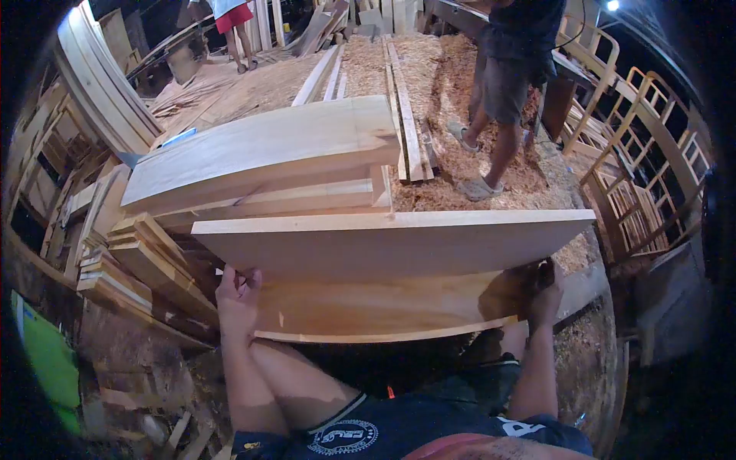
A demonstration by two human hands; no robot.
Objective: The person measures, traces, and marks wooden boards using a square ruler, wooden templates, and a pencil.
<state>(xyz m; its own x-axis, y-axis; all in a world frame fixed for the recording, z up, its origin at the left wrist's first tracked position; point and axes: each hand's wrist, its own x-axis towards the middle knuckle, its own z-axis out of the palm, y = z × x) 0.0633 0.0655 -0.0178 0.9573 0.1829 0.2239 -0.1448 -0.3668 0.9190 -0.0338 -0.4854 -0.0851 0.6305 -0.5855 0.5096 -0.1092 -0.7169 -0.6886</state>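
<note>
A wide wooden board [391, 245] stands tilted up in front of me, its pale long edge on top. Below it, across my thighs, lies a second, yellowish board [376, 307] with a slightly curved near edge. My left hand [239, 295] is closed at the left end of the tilted board, fingers curled near its lower corner. At the opposite end, my right hand [546, 291] is closed round the board's side, partly in shadow. Some fingertips of both hands are hidden. Whether the two boards are joined cannot be seen.
A large panel [268, 149] lies on stacked boards just ahead. Cut wood pieces [146, 261] are piled at left. Long strips [406, 115] lie on shavings. A person in shorts [514, 84] stands at right; another person [230, 23] is far back. Wooden frames [652, 153] stand right.
</note>
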